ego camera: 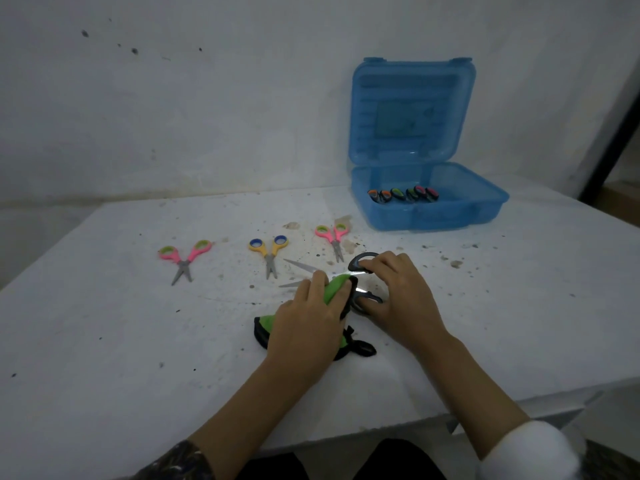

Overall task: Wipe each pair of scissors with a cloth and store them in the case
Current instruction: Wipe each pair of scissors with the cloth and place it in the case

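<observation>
Black-handled scissors [360,282], blades pointing left

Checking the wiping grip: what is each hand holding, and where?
The right hand holds the black scissors by their handle loops; the left hand presses the green cloth on the open blades.

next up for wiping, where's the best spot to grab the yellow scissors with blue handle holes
Take the yellow scissors by the handle loops, coming from above at the far end. They lie flat on the table, loops toward the wall and blade tips toward the person, so a handle grip probably keeps fingers off the tips.
</observation>
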